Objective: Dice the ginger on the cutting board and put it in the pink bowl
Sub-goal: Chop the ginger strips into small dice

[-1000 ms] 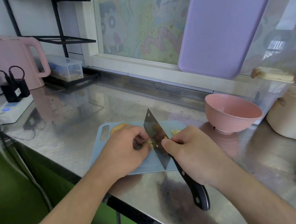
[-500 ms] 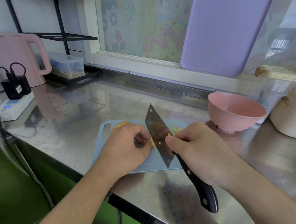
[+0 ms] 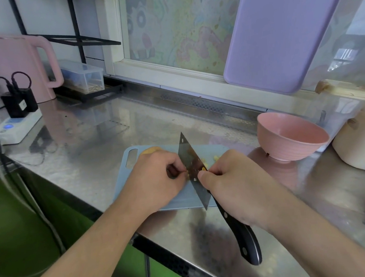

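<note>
A light blue cutting board (image 3: 134, 174) lies on the steel counter. My right hand (image 3: 230, 184) grips a cleaver (image 3: 191, 166) near the blade, its black handle (image 3: 242, 240) sticking out toward me. The blade stands on the board with a ginger bit stuck to it. My left hand (image 3: 152, 179) has curled fingers that pinch a small piece of ginger (image 3: 187, 174) against the blade's left face. Cut ginger bits (image 3: 215, 157) lie right of the blade. A larger ginger chunk (image 3: 150, 150) peeks out behind my left hand. The empty pink bowl (image 3: 291, 137) stands right of the board.
A pink kettle (image 3: 21, 67) and a power strip (image 3: 14, 126) with black plugs stand at the far left. A clear box (image 3: 82, 76) sits on a black rack. A purple board (image 3: 282, 34) leans on the window. A cream pot (image 3: 361, 145) is at the right edge.
The cleaver's handle has swung a little lower and toward me. Both hands stay at the same spot on the board, around the ginger.
</note>
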